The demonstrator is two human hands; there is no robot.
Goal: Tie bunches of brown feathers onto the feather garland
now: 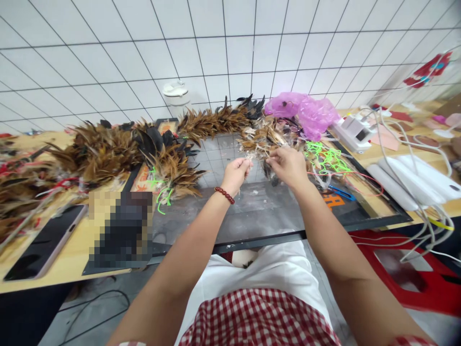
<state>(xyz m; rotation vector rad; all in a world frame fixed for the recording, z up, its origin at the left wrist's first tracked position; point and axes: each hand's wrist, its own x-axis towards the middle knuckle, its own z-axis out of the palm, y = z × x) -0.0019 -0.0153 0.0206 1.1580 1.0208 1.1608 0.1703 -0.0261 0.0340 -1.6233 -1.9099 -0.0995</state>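
Note:
Above the dark board [216, 218], my left hand [236, 175] is closed in a pinch, with a red bead bracelet on its wrist. Pale wisps show at its fingertips, too small to make out what they belong to. My right hand [289, 165] reaches the near edge of a heap of loose brown and white feathers [264, 137]. Its fingers are bent and pressed together on feathers there. Beyond the hands lies a long brown feather bundle [212, 122]. To the left, another brown and black bundle [175, 166] has green ties [164, 198] by it.
More feather bundles [104, 149] cover the left side, near a phone [46, 242]. A purple plastic bag [306, 110] and green strings [329, 157] sit right of the heap. White cables, a power strip [355, 132] and white devices [414, 180] crowd the right; a tiled wall rises behind.

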